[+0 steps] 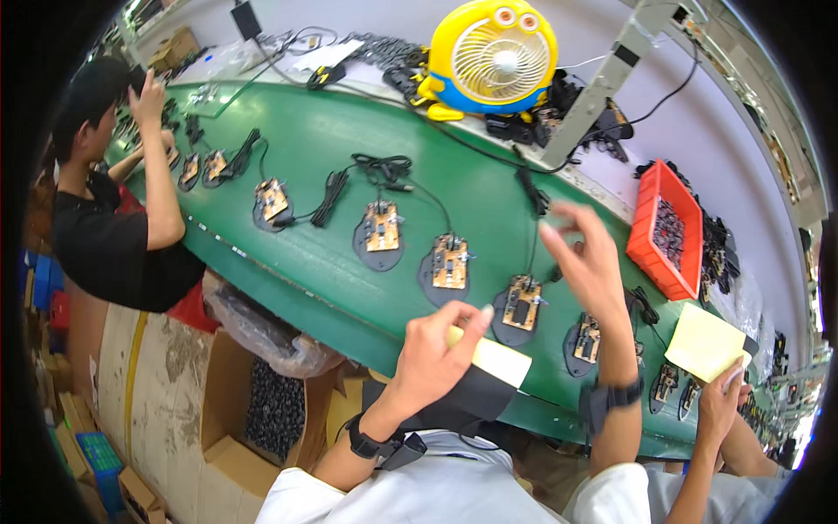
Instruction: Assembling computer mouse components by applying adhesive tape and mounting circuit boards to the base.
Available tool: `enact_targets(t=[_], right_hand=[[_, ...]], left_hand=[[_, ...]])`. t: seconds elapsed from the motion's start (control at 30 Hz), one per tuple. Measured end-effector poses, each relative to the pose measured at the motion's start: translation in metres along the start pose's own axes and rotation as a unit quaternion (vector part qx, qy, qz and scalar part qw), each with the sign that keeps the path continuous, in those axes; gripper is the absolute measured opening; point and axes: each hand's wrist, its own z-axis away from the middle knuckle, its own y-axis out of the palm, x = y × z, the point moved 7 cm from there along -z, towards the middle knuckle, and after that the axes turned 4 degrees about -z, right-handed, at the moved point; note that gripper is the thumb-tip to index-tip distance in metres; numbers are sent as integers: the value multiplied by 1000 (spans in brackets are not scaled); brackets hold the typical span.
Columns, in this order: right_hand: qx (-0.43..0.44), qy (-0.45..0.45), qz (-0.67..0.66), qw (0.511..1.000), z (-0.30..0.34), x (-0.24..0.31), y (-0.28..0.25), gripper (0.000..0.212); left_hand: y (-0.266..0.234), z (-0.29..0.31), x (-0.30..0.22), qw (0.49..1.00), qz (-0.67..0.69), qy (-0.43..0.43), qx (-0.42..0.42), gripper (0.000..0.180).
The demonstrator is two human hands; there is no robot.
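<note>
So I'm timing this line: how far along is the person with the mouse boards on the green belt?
Done: nothing on the boards shows a finished step; each circuit board lies bare on its black base. In hand: the left hand pinches a pale yellow sheet on a black piece, while the right hand is raised, blurred, over the green belt. Left: the uncovered board nearest it and those beside it.

Circuit boards (450,262) lie along the belt (323,140) (fan (493,57) behind).
</note>
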Motion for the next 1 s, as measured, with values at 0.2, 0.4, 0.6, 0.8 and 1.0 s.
enact_targets(t=[0.2, 0.4, 0.6, 0.8, 1.0], right_hand=[[147, 100, -145, 973, 130, 45, 43, 50], [27, 170, -469, 866, 156, 38, 46, 64], [-7, 130, -454, 882, 166, 43, 37, 74], [8, 70, -402, 913, 176, 49, 30, 76], [4, -2, -315, 949, 173, 58, 14, 67]], left_hand=[[-24, 4, -1, 992, 37, -28, -117, 34], [-32, 31, -13, 996, 76, -14, -42, 32], [-62, 64, -66, 955, -145, 232, -113, 88], [-60, 55, -75, 961, -100, 256, 36, 45], [-48, 41, -59, 977, -42, 174, 116, 19]])
